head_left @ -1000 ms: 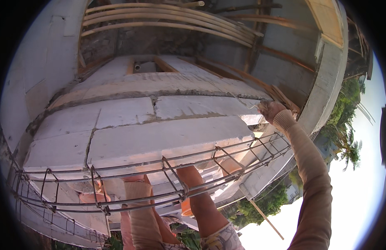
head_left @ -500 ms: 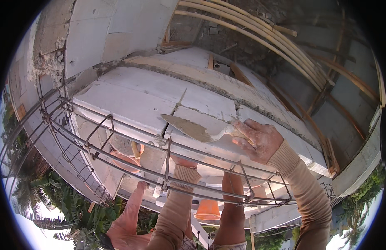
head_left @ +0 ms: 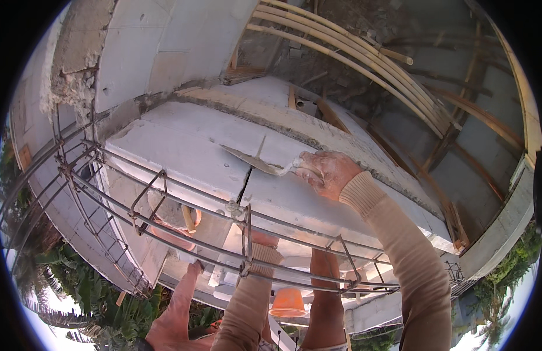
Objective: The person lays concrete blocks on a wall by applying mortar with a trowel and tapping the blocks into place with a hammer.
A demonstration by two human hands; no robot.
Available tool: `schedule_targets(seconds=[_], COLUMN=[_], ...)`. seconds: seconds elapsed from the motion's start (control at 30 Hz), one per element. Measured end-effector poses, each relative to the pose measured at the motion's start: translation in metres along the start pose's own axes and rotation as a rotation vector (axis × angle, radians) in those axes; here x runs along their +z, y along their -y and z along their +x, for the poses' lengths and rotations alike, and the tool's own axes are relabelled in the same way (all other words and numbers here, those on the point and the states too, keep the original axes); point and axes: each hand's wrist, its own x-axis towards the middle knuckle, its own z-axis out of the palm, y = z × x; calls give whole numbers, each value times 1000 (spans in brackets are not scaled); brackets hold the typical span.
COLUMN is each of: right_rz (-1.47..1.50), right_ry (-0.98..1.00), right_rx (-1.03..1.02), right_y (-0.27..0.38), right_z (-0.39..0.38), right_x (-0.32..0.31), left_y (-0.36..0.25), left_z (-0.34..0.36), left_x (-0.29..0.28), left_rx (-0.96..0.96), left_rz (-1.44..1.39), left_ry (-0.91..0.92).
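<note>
My right hand (head_left: 326, 174) is closed round the handle of a trowel (head_left: 250, 159). Its thin blade, seen nearly edge-on, lies over the pale blocks (head_left: 183, 140) close to a thin upright mortar smear. Just below the blade, a dark joint (head_left: 244, 186) runs between two blocks. Lower down, my left hand (head_left: 264, 237) is partly covered by the steel rebar cage (head_left: 248, 234) and sits against the near side of the blockwork. Its fingers are hidden, so their hold does not show. A lump of mortar (head_left: 233, 209) clings near the cage's upper bar.
Along the near edge runs the rebar cage. Below it hang an orange bucket (head_left: 288, 302) and another bucket (head_left: 176, 234) with a curved handle (head_left: 191, 219). Bare limbs (head_left: 326, 292) show beneath. Bamboo poles (head_left: 353, 41) and timber (head_left: 335, 117) lie beyond the wall.
My right hand and the trowel have moved left and farther up over the blocks. The blade has turned from showing its mortar-smeared face to nearly edge-on. My left hand stays low behind the cage.
</note>
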Motion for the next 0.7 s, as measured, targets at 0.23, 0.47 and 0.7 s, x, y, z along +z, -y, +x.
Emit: schedule_targets(seconds=[0.23, 0.47, 0.7], right_rz=[-23, -264, -230], right_ry=[3, 98, 184], right_rx=[106, 290, 356], right_y=[-8, -59, -33], right_z=[3, 23, 60], right_x=[14, 25, 7], left_y=[2, 7, -12], left_z=[-1, 6, 1], left_x=[0, -6, -7], left_rx=[8, 22, -51], left_rz=[46, -85, -273], left_ry=[-19, 143, 188])
